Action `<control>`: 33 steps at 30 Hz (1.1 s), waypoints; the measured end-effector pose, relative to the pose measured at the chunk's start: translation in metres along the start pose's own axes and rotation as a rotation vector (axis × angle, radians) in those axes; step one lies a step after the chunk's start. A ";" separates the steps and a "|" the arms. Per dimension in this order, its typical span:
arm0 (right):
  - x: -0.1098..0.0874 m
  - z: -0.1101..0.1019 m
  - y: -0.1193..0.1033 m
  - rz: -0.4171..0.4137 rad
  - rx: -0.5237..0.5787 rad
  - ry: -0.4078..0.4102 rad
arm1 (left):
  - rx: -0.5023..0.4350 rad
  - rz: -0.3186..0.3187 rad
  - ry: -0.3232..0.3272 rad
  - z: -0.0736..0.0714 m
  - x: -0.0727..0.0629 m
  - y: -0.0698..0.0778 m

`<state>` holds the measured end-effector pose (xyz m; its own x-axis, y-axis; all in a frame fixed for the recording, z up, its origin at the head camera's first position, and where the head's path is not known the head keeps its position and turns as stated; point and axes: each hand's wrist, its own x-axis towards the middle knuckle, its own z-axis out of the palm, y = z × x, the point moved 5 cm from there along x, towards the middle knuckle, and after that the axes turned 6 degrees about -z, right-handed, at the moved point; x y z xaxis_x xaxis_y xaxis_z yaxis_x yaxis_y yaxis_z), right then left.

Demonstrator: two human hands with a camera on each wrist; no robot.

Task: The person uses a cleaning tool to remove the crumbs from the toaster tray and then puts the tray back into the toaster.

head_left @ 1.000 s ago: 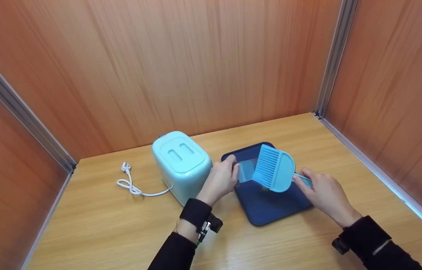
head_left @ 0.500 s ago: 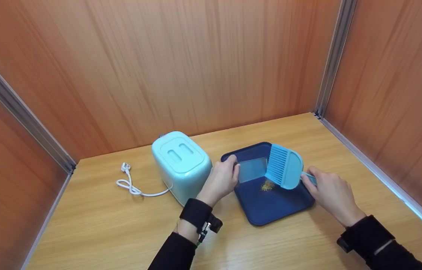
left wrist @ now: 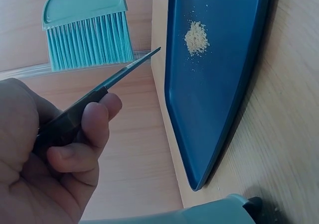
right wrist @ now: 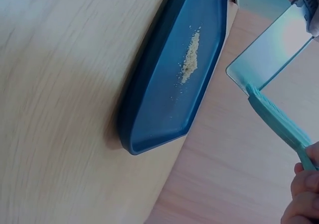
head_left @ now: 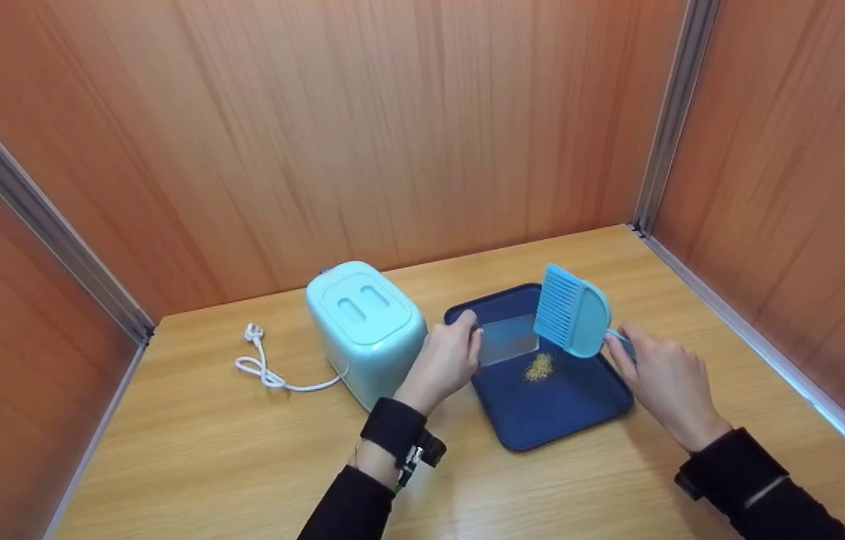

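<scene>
My left hand grips the dark handle of a flat metal crumb tray. In the left wrist view this thin plate shows nearly edge-on, tilted. My right hand holds a light-blue hand brush by its handle, bristles toward the plate. The bristle tips overlap the plate's far corner in the right wrist view. Both tools are held above a dark blue tray on the table. A small heap of pale yellow crumbs lies on that tray.
A mint-green toaster with a slotted lid stands left of the blue tray, close by my left hand. Its white cord and plug lie on the table farther left. Wood-grain panels enclose the back and sides.
The brush has moved right and then upward along the plate, uncovering the metal surface and the crumb heap. My left hand and the plate have hardly moved.
</scene>
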<state>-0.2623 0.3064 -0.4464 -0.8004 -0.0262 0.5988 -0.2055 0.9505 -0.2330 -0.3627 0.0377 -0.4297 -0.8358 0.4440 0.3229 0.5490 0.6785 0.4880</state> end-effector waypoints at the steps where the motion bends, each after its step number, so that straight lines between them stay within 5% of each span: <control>1: 0.000 0.000 0.000 -0.005 -0.006 0.002 | -0.006 -0.005 -0.009 0.000 0.000 0.000; 10: -0.004 0.007 -0.002 -0.018 -0.037 -0.051 | -0.018 -0.054 -0.041 -0.001 0.000 0.001; 24: -0.004 0.000 -0.007 -0.041 -0.043 -0.035 | 0.109 0.071 0.056 -0.004 -0.003 0.001; 33: -0.004 -0.001 -0.005 -0.028 -0.039 -0.015 | 0.088 0.088 0.024 -0.001 -0.003 0.004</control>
<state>-0.2577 0.3021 -0.4471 -0.8029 -0.0577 0.5933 -0.2066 0.9606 -0.1861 -0.3584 0.0385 -0.4278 -0.7832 0.4908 0.3818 0.6174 0.6867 0.3838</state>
